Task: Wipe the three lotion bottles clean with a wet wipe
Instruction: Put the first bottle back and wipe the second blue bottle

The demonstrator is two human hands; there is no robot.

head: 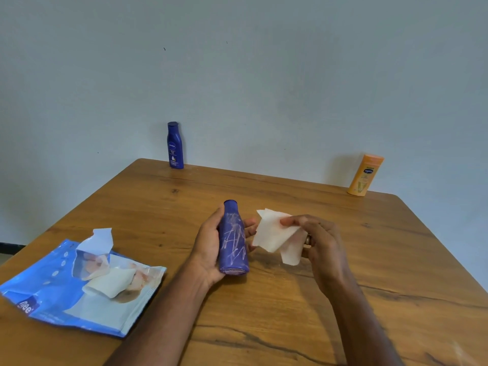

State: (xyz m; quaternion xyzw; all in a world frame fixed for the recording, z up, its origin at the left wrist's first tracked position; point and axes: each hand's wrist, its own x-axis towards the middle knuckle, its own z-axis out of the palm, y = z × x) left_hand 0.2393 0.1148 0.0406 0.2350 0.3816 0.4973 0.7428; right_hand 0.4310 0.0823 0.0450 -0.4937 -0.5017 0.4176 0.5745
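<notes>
The left hand (211, 247) is raised just above the wooden counter (343, 299), palm turned inward and upward, forearm entering from the lower middle of the view. Its fingers wrap around the back of a purple lotion bottle (233, 239) and its thumb lies along the bottle's left side, so the hand is closed on the bottle.

The bottle's long axis runs nearly away from the viewer, tilted slightly up. The cap end points toward the far wall; the flat base faces the viewer. Pale scribbled marks cover the bottle's upward-facing side.

The right hand (317, 241) is held just right of the bottle, palm facing left. Thumb and fingertips pinch a white wet wipe (274, 233), which hangs in loose folds between the two hands, close to the bottle; contact cannot be determined. A ring is visible on one finger.

A dark blue lotion bottle (175, 145) stands upright at the far left edge of the counter, cap up. An orange lotion bottle (365, 175) stands at the far right edge, leaning slightly. A blue wet-wipe pack (52, 294) lies flat at near left, flap open, with a wipe protruding.
</notes>
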